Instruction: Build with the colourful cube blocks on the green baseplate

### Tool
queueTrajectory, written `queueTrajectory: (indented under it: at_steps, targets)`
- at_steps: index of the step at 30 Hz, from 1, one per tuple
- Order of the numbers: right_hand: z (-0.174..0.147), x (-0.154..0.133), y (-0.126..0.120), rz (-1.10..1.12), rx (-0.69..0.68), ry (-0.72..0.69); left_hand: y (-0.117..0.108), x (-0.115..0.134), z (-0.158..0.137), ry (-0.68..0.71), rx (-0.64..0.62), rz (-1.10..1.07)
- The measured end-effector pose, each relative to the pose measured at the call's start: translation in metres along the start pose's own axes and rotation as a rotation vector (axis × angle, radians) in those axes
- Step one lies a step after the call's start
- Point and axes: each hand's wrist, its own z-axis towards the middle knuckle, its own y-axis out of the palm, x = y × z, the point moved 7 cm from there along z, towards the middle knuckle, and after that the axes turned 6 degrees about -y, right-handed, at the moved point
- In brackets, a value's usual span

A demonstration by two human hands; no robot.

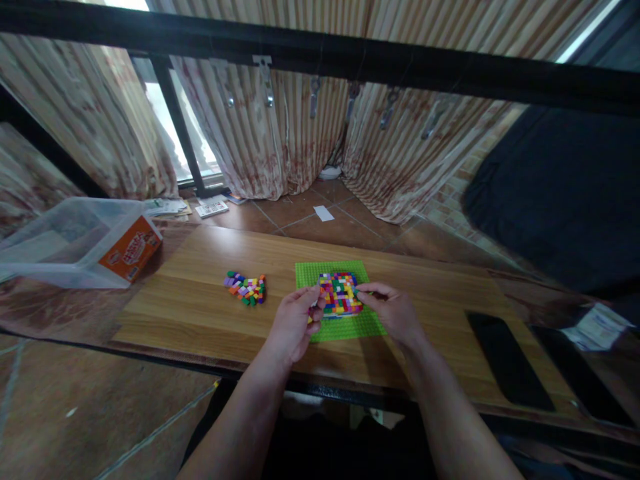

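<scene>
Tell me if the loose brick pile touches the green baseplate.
Apart: the head view shows wooden tabletop between the brick pile and the green baseplate.

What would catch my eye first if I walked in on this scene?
Probably the bright green baseplate on the wooden table, with a patchwork of multicoloured bricks on it between the person's left hand and right hand. Next might come the loose brick pile to the left, then the clear plastic bin with its orange label at the far left.
</scene>
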Motion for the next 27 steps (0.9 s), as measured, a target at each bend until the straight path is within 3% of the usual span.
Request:
queueTrajectory:
  at_steps: [15,27]
  targets:
    - [0.000,0.012,0.003,0.063,-0.033,0.048,-0.001,0.002,0.000,0.016,-0.016,-0.002]
    - [-0.007,0.021,0.017,0.494,0.004,0.312,-0.002,-0.001,0.002,0.016,-0.025,0.017]
